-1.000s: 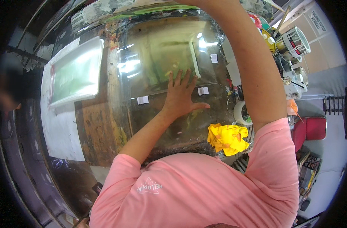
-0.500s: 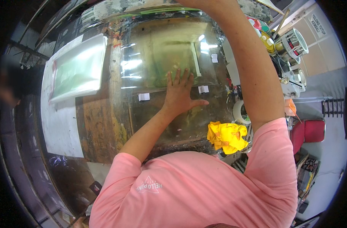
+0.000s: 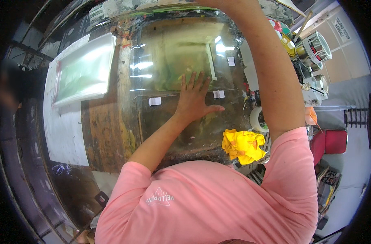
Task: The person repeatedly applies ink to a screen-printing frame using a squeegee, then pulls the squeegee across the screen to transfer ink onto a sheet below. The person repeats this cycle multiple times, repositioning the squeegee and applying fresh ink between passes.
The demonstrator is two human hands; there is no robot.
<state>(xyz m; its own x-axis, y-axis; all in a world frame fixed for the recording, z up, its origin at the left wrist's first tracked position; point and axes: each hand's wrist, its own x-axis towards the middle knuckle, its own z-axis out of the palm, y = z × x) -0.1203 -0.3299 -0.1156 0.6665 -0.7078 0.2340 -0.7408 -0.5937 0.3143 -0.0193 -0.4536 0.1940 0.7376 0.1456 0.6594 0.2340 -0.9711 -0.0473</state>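
Note:
My left hand (image 3: 192,93) lies palm down with its fingers spread. Its fingertips rest on the near part of a clear, glossy plastic sheet (image 3: 173,49). A thin white strip (image 3: 211,61) runs just beyond the fingers on the right. Small folded white tabs surround the sheet: one tab (image 3: 155,101) left of my hand, another tab (image 3: 219,94) by my thumb, and a third tab (image 3: 231,61) farther right. My right arm (image 3: 270,69) reaches far forward past the sheet's right side. The right hand itself is cut off by the top edge.
A stack of clear plastic sheets (image 3: 83,67) lies on white paper (image 3: 65,134) at left. A crumpled yellow cloth (image 3: 244,146) and a tape roll (image 3: 258,120) sit near right. Paint cans (image 3: 316,48) stand beyond the right arm. Another person is at far left.
Reflections on the plastic sheet have narrowed and shifted at its left side. My left hand stays in place, and my right arm has barely moved.

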